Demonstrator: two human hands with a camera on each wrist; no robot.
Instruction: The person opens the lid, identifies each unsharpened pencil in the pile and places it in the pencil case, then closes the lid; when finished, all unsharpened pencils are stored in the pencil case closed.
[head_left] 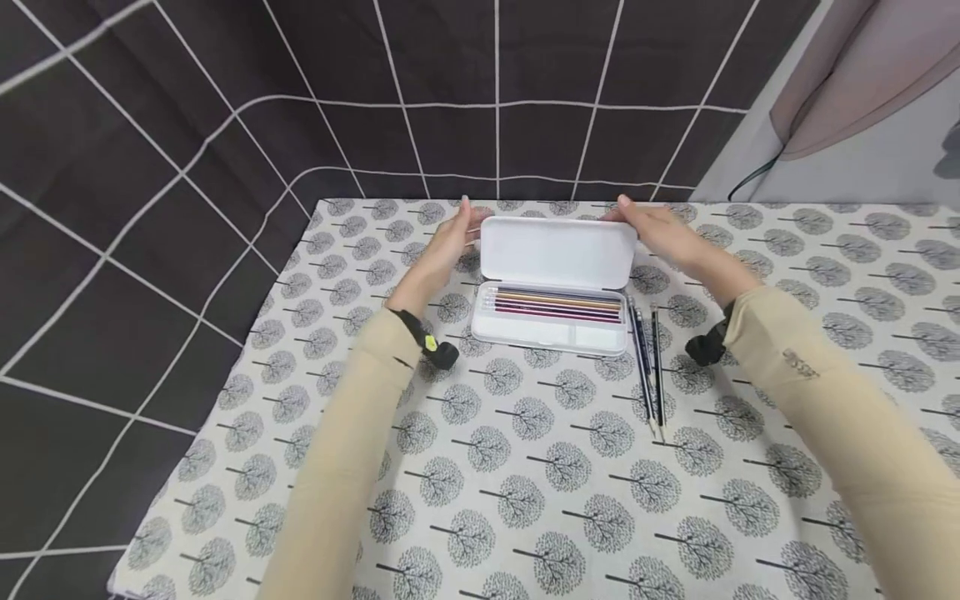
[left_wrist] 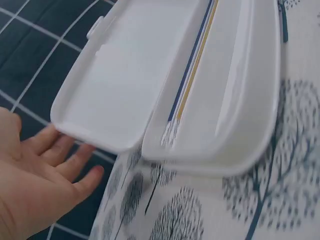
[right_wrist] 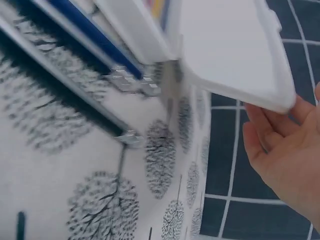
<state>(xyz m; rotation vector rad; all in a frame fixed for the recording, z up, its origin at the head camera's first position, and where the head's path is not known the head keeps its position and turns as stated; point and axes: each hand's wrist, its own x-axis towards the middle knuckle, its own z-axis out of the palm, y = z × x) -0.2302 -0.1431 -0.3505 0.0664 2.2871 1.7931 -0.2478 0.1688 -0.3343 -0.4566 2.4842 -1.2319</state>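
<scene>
A white pencil case lies on the table with its hinged lid raised at the back. Several pencils, dark blue, yellow and dark red, lie side by side along the back of its tray. My left hand is at the lid's left end, its extended fingers reaching behind the lid's edge. At the opposite end, my right hand has its fingers behind the lid's corner, the thumb held away from it. Parts of both hands' fingertips are hidden by the lid.
Dark pencils lie loose on the tablecloth just right of the case, tips toward me. The cloth has a tree print. A dark curtain with a white grid hangs behind the table's far edge and along the left.
</scene>
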